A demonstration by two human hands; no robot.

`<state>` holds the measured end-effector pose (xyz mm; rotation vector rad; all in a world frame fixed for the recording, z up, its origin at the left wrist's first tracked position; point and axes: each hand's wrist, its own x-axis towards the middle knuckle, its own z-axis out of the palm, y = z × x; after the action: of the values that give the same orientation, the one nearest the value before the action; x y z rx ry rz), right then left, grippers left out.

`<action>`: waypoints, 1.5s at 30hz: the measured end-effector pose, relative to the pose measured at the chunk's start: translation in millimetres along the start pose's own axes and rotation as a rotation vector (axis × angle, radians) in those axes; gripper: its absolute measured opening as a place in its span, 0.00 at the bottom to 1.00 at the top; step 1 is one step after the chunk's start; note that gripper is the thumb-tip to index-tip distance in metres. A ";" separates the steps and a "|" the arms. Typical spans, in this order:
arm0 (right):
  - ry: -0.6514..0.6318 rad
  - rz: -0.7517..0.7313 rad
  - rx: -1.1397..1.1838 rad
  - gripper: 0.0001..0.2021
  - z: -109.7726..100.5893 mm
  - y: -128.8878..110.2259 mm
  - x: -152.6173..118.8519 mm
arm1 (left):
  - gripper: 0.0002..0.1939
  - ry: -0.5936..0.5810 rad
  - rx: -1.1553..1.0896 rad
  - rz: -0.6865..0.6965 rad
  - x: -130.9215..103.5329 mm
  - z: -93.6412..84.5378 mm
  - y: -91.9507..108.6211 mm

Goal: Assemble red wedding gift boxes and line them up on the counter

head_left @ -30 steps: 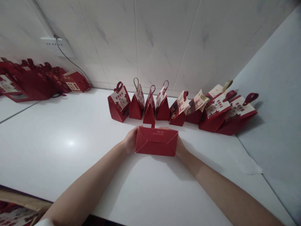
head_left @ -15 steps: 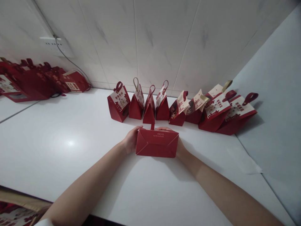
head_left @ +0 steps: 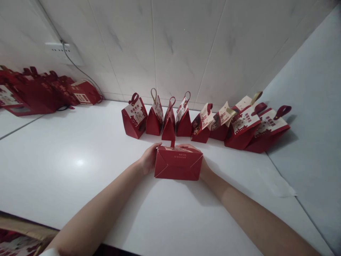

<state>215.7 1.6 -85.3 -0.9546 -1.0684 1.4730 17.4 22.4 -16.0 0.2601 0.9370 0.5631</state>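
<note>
Between my two hands is a red gift box [head_left: 178, 165], tipped so that its flat bottom with folded seams and small print faces me. Its ribbon loop points away, toward the row of boxes behind. My left hand [head_left: 149, 159] grips the box's left side, thumb near the top edge. On the right side my right hand [head_left: 204, 165] holds it, its fingers partly showing over the far edge and the rest hidden behind the box. Just beyond stands a narrow red gift box [head_left: 168, 124] with a ribbon loop, seen end-on.
Several red and cream gift boxes [head_left: 241, 126] with ribbon loops line the wall side of the white table [head_left: 80, 185]. More red boxes [head_left: 34, 92] crowd the far left, below a power socket [head_left: 64, 52] with a cable. A cardboard carton [head_left: 26, 227] sits at lower left.
The held gift box has tilted slightly, so a strip of its printed upper face now shows above the bottom panel. Both hands stay around it in nearly the same place.
</note>
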 end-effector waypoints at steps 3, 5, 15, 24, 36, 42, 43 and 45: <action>0.002 -0.008 -0.006 0.14 0.0 0.8 0.1 | 0.24 0.005 0.005 -0.005 -1.1 1.4 0.5; 0.003 -0.008 -0.008 0.14 0.0 1.0 0.2 | 0.23 0.002 0.011 0.000 -1.4 1.4 0.4; 0.008 0.008 -0.011 0.13 2.0 -3.1 -1.0 | 0.22 0.015 0.043 -0.005 -0.7 0.0 1.1; 0.031 0.013 -0.022 0.14 -1.6 3.3 0.7 | 0.23 -0.025 0.046 0.018 0.4 -0.8 0.2; 0.035 -0.012 -0.023 0.15 -0.9 3.4 2.5 | 0.22 -0.008 0.061 0.037 -0.6 0.0 0.7; 0.076 0.000 0.018 0.23 -2.2 6.9 -0.5 | 0.24 -0.034 0.151 0.078 5.7 -5.6 1.1; 0.091 -0.005 0.047 0.26 -2.5 7.2 -0.4 | 0.23 -0.028 0.188 0.110 8.6 -8.6 1.7; 0.108 -0.021 0.091 0.29 -2.5 6.5 0.5 | 0.22 0.010 0.249 0.212 14.4 -15.5 3.7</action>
<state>216.2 2.0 -92.2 -0.9448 -0.9233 1.4250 10.2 33.1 -33.1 0.5862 0.9960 0.6419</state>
